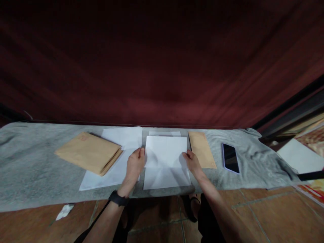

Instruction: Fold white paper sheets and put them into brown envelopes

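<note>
A white sheet of paper (165,160) lies in the middle of the grey cloth-covered table (30,162), its far half folded toward me. My left hand (135,163) grips the sheet's left edge with curled fingers; a black watch sits on that wrist. My right hand (192,162) pinches the sheet's right edge. More white sheets (121,138) lie to the left under the hand.
A stack of brown envelopes (88,152) rests at the left. A single brown envelope (201,148) and a black phone (230,157) lie to the right. A dark red curtain (162,67) hangs behind. A scrap of paper (64,211) lies on the tiled floor.
</note>
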`<act>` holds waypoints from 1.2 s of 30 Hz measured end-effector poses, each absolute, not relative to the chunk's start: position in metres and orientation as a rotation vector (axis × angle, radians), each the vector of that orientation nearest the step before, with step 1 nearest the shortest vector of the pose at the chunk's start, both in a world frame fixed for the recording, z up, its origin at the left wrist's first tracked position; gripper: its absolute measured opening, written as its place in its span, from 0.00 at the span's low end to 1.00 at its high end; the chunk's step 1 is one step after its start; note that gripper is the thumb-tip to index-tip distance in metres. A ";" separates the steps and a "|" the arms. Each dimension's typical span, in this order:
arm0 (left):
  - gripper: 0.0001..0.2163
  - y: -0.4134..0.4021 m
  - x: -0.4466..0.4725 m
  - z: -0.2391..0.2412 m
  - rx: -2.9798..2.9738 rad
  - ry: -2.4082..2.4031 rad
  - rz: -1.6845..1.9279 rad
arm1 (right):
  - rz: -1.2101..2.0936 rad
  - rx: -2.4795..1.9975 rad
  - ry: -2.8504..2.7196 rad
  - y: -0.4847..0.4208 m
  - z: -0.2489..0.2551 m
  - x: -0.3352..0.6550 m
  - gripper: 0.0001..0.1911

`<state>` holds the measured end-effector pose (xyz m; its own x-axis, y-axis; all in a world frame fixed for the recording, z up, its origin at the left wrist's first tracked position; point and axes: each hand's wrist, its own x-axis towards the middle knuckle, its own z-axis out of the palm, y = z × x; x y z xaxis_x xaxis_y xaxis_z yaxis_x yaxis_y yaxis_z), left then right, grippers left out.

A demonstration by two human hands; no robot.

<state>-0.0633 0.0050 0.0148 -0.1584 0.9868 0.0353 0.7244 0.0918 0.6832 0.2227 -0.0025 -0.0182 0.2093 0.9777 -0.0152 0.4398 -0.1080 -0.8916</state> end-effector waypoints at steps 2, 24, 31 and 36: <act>0.12 -0.003 -0.063 0.015 1.696 1.949 0.684 | 0.865 -1.643 -1.248 0.000 -0.016 0.225 0.22; 0.27 0.020 -0.138 0.032 1.508 2.376 0.563 | 0.920 -1.418 -0.994 0.001 0.002 0.240 0.28; 0.25 0.000 -0.192 0.051 1.465 2.708 0.507 | 1.020 -1.392 -1.314 -0.008 0.003 0.232 0.25; 0.25 0.003 -0.148 0.045 1.704 2.307 0.970 | 1.311 -1.326 -1.591 -0.019 0.007 0.248 0.22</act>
